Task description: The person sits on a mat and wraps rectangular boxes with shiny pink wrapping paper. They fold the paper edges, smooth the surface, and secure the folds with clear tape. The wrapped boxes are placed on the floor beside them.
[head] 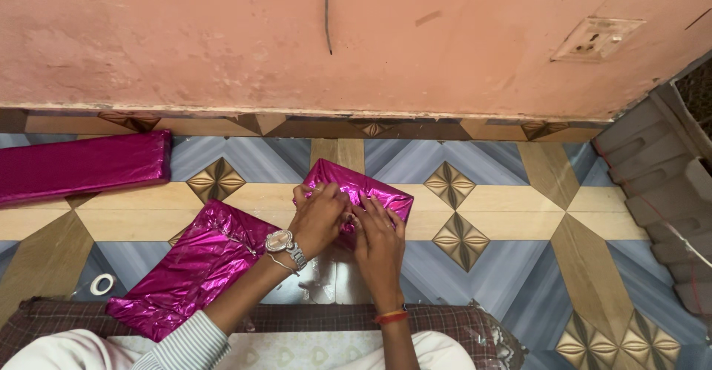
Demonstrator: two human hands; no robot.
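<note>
A small box wrapped in shiny magenta foil paper [371,187] lies on the patterned tiled floor in front of me. My left hand [320,216], with a silver watch on its wrist, presses on the box's near side. My right hand [379,240], a red band at the wrist, rests beside it with fingers flat on the same wrapped edge. Both hands touch the foil and partly hide the near end of the box.
A crumpled sheet of magenta foil [194,266] lies at the lower left. A folded magenta roll [81,166] sits at the far left by the pink wall [222,36]. A roll of clear tape [101,284] lies on the floor. Grey moulded trays [667,192] stand at the right.
</note>
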